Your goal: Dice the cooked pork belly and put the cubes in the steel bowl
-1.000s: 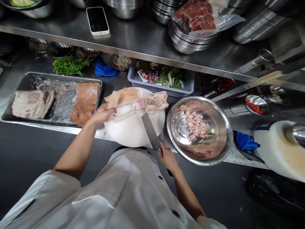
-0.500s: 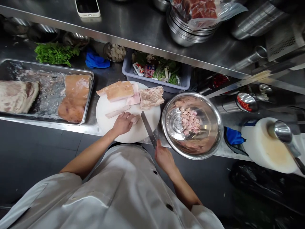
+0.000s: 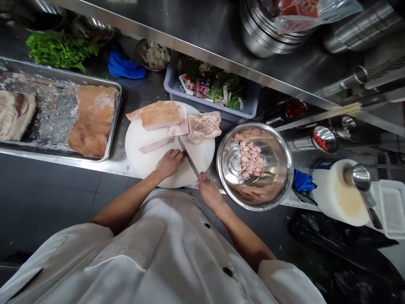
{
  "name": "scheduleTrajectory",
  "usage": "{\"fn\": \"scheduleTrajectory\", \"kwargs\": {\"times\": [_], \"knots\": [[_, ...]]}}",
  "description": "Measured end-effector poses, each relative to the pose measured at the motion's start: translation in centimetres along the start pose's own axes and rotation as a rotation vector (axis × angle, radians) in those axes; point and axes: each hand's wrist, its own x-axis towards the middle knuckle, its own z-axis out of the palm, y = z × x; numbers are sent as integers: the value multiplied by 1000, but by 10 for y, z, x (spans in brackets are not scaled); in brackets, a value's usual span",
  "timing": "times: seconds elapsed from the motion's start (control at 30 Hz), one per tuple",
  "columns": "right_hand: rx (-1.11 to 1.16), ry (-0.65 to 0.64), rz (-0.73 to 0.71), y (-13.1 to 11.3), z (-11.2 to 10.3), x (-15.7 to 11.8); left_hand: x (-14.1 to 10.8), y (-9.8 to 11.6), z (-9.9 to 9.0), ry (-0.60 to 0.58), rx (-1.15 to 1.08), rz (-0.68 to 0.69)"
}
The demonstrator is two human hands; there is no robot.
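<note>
A round white cutting board (image 3: 136,156) bears slabs of skin-on meat (image 3: 160,116), a rough pale meat piece (image 3: 204,126) and a thin meat strip (image 3: 156,145). My left hand (image 3: 170,164) rests on the board with fingers curled beside the blade; whatever lies beneath them is hidden. My right hand (image 3: 210,193) is wrapped round the handle of a knife (image 3: 189,158), whose blade slants up-left over the board, its tip near the meat slabs. Right of the board, a steel bowl (image 3: 225,190) holds diced meat (image 3: 251,159).
A metal tray (image 3: 119,105) with large meat pieces lies left. Behind the board are a grey bin (image 3: 209,101) of scraps, a blue cloth (image 3: 125,65) and leafy greens (image 3: 60,48). A steel shelf edge (image 3: 190,46) overhangs the back. A white container (image 3: 338,190) stands right.
The knife has moved left and up, its blade now close to my left fingers. My left hand has shifted slightly right, and the small piece seen at its fingertips is now hidden. The view has shifted too.
</note>
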Motion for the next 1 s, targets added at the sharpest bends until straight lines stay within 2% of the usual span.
{"fn": "scheduleTrajectory", "kwargs": {"times": [0.07,0.23,0.3,0.37,0.47,0.57,0.67,0.87,0.93,1.0], "knots": [[-17,13,8,1,0,-4,-1,-1,0,14,-6,-12],[-31,-34,-7,11,2,-42,-2,-3,5,42,-30,-27],[0,-59,-3,5,5,-37,-2,-3,5,64,-50,-35],[22,-58,13,-3,7,-21,-2,-3,3,83,-68,-38],[19,-16,7,-9,4,-8,-5,-3,1,105,-70,-26],[-2,-6,-34,-1,-3,-25,-9,-5,3,135,-58,-30],[11,-48,-62,1,-2,-41,-11,-8,8,171,-64,-50],[-3,-29,-1,-19,12,-8,-14,-11,6,168,-55,-26],[-15,-7,-21,-18,6,-13,-19,-11,5,165,-33,-25],[-39,3,-55,-13,-2,-28,-24,-12,7,173,-20,-53]]}}
